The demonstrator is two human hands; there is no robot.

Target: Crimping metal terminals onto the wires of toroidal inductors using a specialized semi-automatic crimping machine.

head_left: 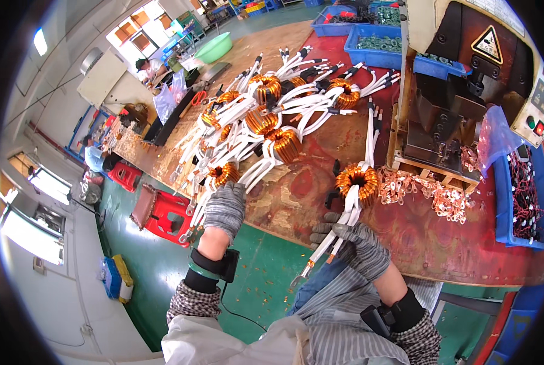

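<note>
My right hand (366, 250), in a grey knit glove, is closed round the white sleeved leads (347, 222) of a copper-wound toroidal coil (357, 182) at the table's near edge. The leads point toward me, and one ends in a metal ring terminal (296, 281). More leads run from the coil's far side across the table. My left hand (225, 210), gloved alike, reaches to another copper coil (223, 174) at the near left of a pile. Its fingertips are bent down and hidden, so I cannot tell whether they grip its leads.
Several coils with white leads are heaped on the wooden table (284, 213). A press machine (442, 115) stands at right, with loose copper terminals (448, 204) beside it. Blue bins (503, 201) hold parts. Red stools (165, 213) stand left; another person (150, 70) sits at far left.
</note>
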